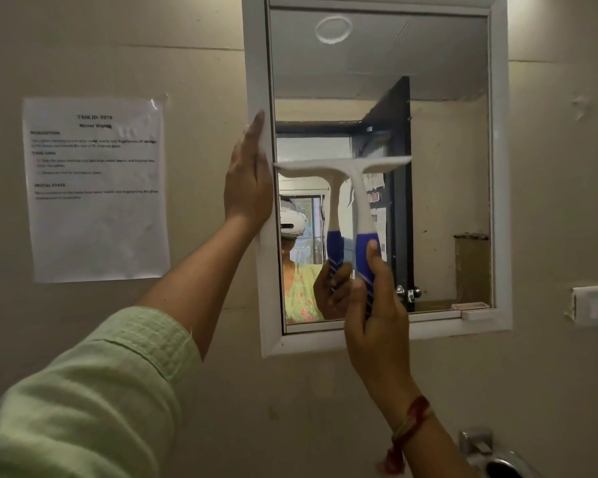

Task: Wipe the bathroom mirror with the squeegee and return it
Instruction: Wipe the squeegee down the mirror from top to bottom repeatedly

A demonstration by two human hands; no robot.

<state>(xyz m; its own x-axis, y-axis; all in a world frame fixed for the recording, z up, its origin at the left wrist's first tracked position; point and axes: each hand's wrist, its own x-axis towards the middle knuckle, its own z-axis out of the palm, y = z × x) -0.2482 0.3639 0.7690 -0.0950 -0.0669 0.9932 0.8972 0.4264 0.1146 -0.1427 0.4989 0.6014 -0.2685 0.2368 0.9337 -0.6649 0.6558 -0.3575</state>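
Head view: right hand (373, 315), lower centre, grips squeegee (354, 188) by its blue handle, blade flat across mirror (439, 167) mid-frame, likely mid-stroke. Left hand (247, 181), fingers extended, presses frame (256, 63), apparently steadying it.

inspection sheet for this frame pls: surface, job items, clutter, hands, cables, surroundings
Surface: mirror in white frame, upright on the wall; ring-shaped smear near the top.
Job's things: squeegee, blade horizontal against the glass, about mid-height.
Clutter: small white tray on the frame's bottom ledge.
Grippers: right hand grips the blue handle; left hand flat on the frame's left edge.
Cables: nothing seen.
Surroundings: printed task sheet taped at left; switch plate at right; metal tap below.
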